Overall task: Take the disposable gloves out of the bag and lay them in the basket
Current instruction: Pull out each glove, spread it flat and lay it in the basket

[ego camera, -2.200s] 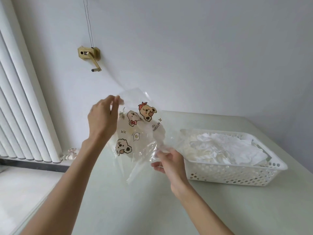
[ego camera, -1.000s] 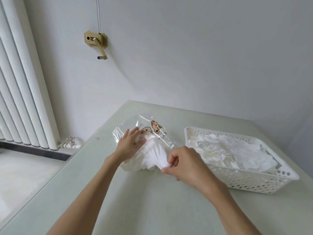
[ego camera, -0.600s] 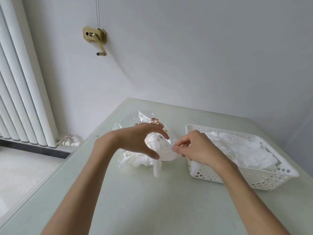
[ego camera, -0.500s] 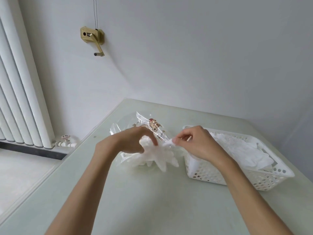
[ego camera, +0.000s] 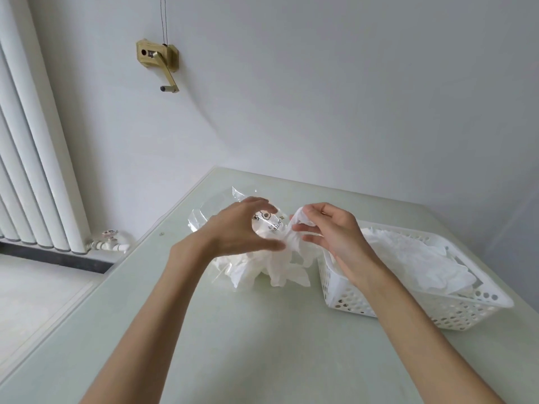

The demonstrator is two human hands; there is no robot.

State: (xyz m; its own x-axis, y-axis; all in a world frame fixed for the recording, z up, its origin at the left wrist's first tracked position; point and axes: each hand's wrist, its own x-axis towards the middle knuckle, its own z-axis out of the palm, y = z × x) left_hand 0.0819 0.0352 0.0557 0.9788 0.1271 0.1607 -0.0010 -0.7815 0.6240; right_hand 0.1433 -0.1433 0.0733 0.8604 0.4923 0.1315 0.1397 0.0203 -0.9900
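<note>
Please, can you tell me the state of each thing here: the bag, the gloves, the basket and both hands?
left hand: fingers curled round the bag.
right hand: pinches the top of the glove bunch.
bag: lying on the table, mouth open.
glove bunch: partly out of the bag, ends drooping onto the table.
basket: upright on the table, holding loose gloves.

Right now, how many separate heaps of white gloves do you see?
2. One heap lies in the basket; the other bunch, pinched by the right hand, hangs just outside the bag. More may be hidden inside it.
</note>
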